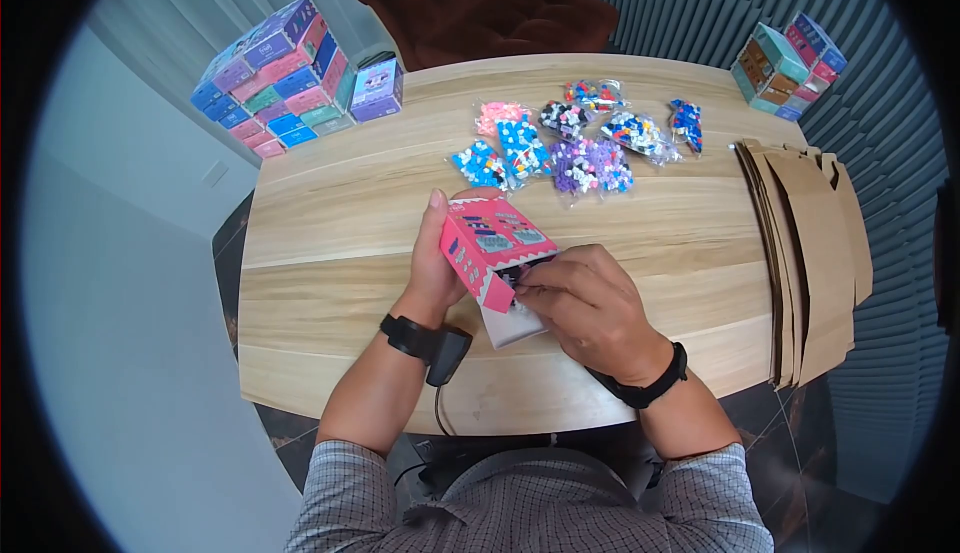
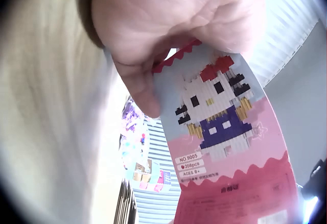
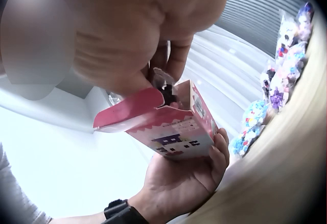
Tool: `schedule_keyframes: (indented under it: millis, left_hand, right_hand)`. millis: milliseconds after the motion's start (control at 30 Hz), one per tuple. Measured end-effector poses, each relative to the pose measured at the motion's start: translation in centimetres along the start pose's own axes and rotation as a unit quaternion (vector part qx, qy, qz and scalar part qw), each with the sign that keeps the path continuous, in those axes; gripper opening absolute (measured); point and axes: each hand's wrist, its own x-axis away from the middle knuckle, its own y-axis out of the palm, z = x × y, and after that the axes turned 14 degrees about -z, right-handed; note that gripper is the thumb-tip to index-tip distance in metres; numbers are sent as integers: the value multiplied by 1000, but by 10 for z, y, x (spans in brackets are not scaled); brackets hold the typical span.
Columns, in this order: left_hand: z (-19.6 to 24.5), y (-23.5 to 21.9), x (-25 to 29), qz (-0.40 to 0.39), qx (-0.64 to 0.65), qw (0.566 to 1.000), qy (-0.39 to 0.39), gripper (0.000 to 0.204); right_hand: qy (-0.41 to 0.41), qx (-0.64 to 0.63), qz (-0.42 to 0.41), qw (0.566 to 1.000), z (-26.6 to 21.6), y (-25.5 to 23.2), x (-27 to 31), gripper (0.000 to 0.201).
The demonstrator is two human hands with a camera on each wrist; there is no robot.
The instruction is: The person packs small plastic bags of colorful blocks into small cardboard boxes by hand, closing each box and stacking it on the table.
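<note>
Pink box (image 1: 500,236), gripped in the left hand (image 1: 432,261), half hides the bag (image 3: 167,92) the right hand (image 1: 592,310) pinches

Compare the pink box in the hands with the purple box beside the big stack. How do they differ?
The pink box is tilted in the left hand; the purple box sits flat on the table. The pink box is open at one end, while the purple box looks closed. Both are printed boxes.
</note>
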Motion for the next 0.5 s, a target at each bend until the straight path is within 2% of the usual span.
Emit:
schedule_keyframes:
  millis: [133,400,500]
  left_hand:
    - [-2,1,2,-63,35,997,-13,70]
    - [2,5,1,-29,19,999,-18,75]
    - [1,-1,0,-16,43,999,-9,78]
  right_hand:
    - [9,19,0,1000,-2,2,1,25]
    - [32,75,20,996,-9,9,-6,34]
    - [10,34,61,998,-3,8,-5,37]
